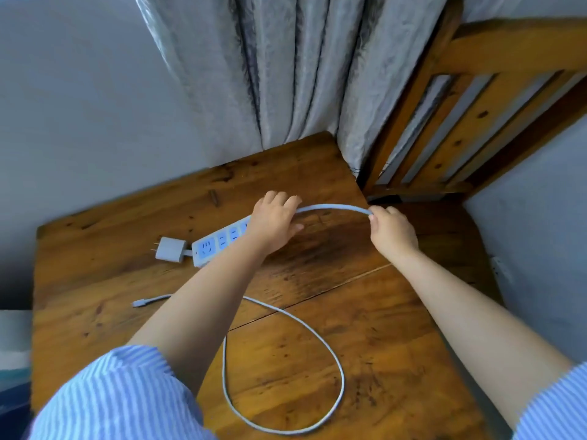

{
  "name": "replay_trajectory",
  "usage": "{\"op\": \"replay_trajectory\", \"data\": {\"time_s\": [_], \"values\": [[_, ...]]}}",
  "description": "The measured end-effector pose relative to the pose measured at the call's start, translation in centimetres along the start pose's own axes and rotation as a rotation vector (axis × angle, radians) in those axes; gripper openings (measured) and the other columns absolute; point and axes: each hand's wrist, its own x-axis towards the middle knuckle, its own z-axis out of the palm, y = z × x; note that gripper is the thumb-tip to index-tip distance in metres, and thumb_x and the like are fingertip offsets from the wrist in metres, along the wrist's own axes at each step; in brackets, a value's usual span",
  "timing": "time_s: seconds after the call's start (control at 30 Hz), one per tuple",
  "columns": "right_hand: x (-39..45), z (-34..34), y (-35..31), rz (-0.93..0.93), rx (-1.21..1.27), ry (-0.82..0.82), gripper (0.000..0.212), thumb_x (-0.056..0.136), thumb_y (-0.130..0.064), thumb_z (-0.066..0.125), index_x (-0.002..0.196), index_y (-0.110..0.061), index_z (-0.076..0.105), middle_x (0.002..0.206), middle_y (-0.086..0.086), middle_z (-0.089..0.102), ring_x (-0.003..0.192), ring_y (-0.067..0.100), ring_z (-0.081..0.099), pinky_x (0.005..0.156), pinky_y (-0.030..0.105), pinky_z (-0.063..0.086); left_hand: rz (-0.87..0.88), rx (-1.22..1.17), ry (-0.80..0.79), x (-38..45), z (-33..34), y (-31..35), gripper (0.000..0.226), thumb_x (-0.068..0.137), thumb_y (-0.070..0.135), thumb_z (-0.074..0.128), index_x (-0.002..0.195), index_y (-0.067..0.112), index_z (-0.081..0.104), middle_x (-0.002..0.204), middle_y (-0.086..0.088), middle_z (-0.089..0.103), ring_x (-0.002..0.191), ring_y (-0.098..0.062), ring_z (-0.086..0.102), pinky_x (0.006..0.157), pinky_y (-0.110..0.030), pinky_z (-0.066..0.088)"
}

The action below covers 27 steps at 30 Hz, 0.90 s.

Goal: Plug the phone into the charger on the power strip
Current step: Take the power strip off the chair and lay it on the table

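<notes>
**Both hands on the strip and its cord; charger lying loose**

The power strip (219, 242) is lying on the wooden table (365, 360), near its far edge. The left hand (274, 219) is pressing flat on the strip's right end, fingers spread. The right hand (392, 231) is pinching the strip's thick cord (333, 207), which is arching between the hands. The charger (170, 249) is lying unplugged just beside the strip's left end. A thin cable (317, 331) is looping across the near tabletop. No phone visible.

Left hand (274, 221) covers power strip (219, 242); right hand (392, 231) pinches its cord (333, 207).
</notes>
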Motion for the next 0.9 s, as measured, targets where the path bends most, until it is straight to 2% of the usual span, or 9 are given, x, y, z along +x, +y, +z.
{"op": "replay_trajectory", "data": {"time_s": [0.07, 0.17, 0.33, 0.47, 0.6, 0.7, 0.8, 0.9], "values": [[-0.7, 0.6, 0.7, 0.034, -0.077, -0.025, 0.031, 0.095, -0.011, 0.036, 0.124, -0.009, 0.045, 0.119, 0.02, 0.054, 0.108, 0.037, 0.048, 0.084, 0.044, 0.044, -0.099, 0.015, -0.051, -2.8, 1.7, -1.1, 0.068, 0.079, 0.032, 0.065, 0.135, 0.013, 0.03, 0.137, -0.015, 0.041, 0.126, -0.034, 0.032, 0.103, -0.044, 0.033], [-0.3, 1.3, 0.1, 0.026, -0.156, -0.01, 0.034, 0.091, -0.008, 0.039, 0.125, -0.009, 0.043, 0.123, 0.019, 0.052, 0.115, 0.036, 0.045, 0.095, 0.046, 0.038, -0.231, 0.061, -0.098, -4.6, 2.4, -4.0, 0.085, 0.076, 0.036, 0.067, 0.14, 0.016, 0.015, 0.146, -0.015, 0.028, 0.134, -0.034, 0.021, 0.111, -0.047, 0.023], [-0.4, 2.9, -2.2, -0.213, -0.198, -0.007, 0.036, 0.094, -0.013, 0.038, 0.129, -0.013, 0.04, 0.125, 0.015, 0.052, 0.119, 0.033, 0.042, 0.111, 0.051, 0.02, -0.31, 0.112, -0.133, -5.6, 2.2, -6.7, 0.08, 0.077, 0.041, 0.061, 0.139, 0.015, 0.017, 0.145, -0.017, 0.028, 0.134, -0.034, 0.022, 0.111, -0.049, 0.021], [0.3, 3.3, -3.8, -0.246, -0.179, 0.001, 0.038, 0.091, -0.003, 0.04, 0.124, -0.019, 0.05, 0.116, 0.011, 0.059, 0.113, 0.03, 0.047, 0.113, 0.048, 0.016, -0.284, 0.127, -0.231, -5.4, 1.8, -8.2, 0.075, 0.082, 0.04, 0.057, 0.139, 0.013, 0.016, 0.14, -0.016, 0.036, 0.129, -0.034, 0.031, 0.111, -0.05, 0.019], [0.8, 2.7, -2.8, -0.217, -0.154, 0.068, 0.036, 0.091, -0.001, 0.04, 0.12, -0.017, 0.055, 0.113, 0.014, 0.061, 0.11, 0.033, 0.048, 0.109, 0.046, 0.022, -0.229, 0.116, -0.113, -4.7, 2.1, -6.9, 0.07, 0.079, 0.037, 0.062, 0.134, 0.012, 0.026, 0.13, -0.016, 0.045, 0.12, -0.035, 0.038, 0.106, -0.048, 0.027], [1.2, 2.5, -2.2, -0.156, -0.197, 0.053, 0.036, 0.091, -0.001, 0.039, 0.122, -0.014, 0.052, 0.119, 0.015, 0.059, 0.115, 0.034, 0.045, 0.111, 0.051, 0.018, -0.234, 0.108, -0.058, -4.4, 3.3, -5.5, 0.07, 0.08, 0.036, 0.061, 0.135, 0.012, 0.024, 0.131, -0.016, 0.044, 0.122, -0.035, 0.037, 0.11, -0.049, 0.021], [0.6, 2.9, -2.4, -0.177, -0.271, -0.021, 0.038, 0.093, -0.009, 0.038, 0.131, -0.012, 0.038, 0.133, 0.014, 0.049, 0.125, 0.032, 0.039, 0.112, 0.054, 0.015, -0.256, 0.1, 0.0, -4.8, 4.0, -5.2, 0.072, 0.082, 0.034, 0.058, 0.138, 0.012, 0.019, 0.138, -0.014, 0.038, 0.13, -0.032, 0.029, 0.113, -0.05, 0.014], [-0.6, 3.4, -3.0, -0.223, -0.334, -0.044, 0.051, 0.091, -0.011, 0.043, 0.138, -0.012, 0.023, 0.146, 0.012, 0.033, 0.136, 0.029, 0.024, 0.114, 0.054, 0.01, -0.291, 0.059, 0.052, -6.4, 3.9, -5.1, 0.078, 0.081, 0.035, 0.061, 0.14, 0.011, 0.014, 0.147, -0.014, 0.027, 0.137, -0.03, 0.019, 0.114, -0.049, 0.013]]}}
